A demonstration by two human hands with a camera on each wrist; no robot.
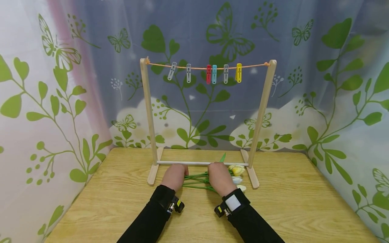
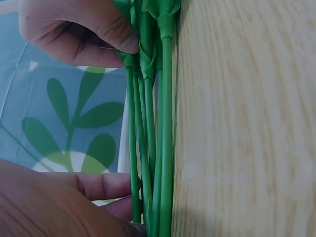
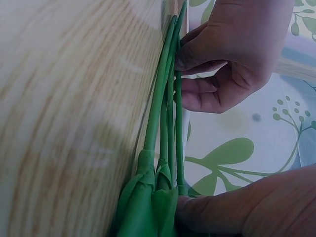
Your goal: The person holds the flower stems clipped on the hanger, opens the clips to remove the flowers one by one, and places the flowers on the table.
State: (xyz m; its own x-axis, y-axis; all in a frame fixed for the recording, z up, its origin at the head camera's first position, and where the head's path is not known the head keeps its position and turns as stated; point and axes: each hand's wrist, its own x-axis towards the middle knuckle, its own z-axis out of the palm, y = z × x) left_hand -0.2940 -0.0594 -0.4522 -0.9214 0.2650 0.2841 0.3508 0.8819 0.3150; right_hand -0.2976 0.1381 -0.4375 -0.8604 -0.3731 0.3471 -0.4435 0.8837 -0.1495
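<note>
A few tulips with green stems [image 1: 197,180] lie across the table, their yellow and white heads [image 1: 237,170] pointing right. My left hand [image 1: 175,176] pinches stems near their left ends, thumb and fingertips together in the right wrist view. Farther along, my right hand [image 1: 221,179] grips the upper stems by the leaves [image 3: 143,197], its thumb against them. In the left wrist view, the right hand [image 2: 84,29] appears at the top and the stems [image 2: 165,123] run close beside the wooden surface. The right hand hides part of the blossoms and leaves.
Behind the hands stands a wooden frame [image 1: 263,111] with a white crossbar [image 1: 197,163] low down. An orange cord [image 1: 200,68] across its top carries several clothespins, including a red one [image 1: 208,74] and a yellow one [image 1: 238,73]. Patterned curtains [image 1: 194,114] enclose the wooden table [image 1: 121,202].
</note>
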